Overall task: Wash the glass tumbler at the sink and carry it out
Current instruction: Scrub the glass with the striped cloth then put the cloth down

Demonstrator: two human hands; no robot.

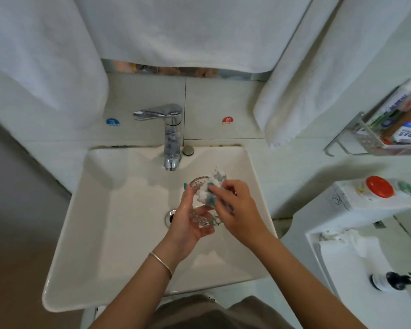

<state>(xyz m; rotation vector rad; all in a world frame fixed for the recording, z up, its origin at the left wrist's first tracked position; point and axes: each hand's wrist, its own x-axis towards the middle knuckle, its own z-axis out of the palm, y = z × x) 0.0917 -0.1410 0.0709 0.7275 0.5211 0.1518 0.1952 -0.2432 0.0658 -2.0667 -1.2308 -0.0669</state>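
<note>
Over the white sink (pixel 86 233), nearest the camera, the left hand (pixel 188 222) is cupping the glass tumbler (pixel 203 205) from below, fingers curled round its side, tilting it above the drain (pixel 170 216). Just beside it, the right hand (pixel 235 207) is pinching a wad of foamy white material (pixel 211 186) and pressing it into the tumbler's mouth. Farther back, the chrome faucet (pixel 171 131) is standing at the basin's rear edge, its spout above the tumbler. White towels (pixel 188 32) are hanging behind.
</note>
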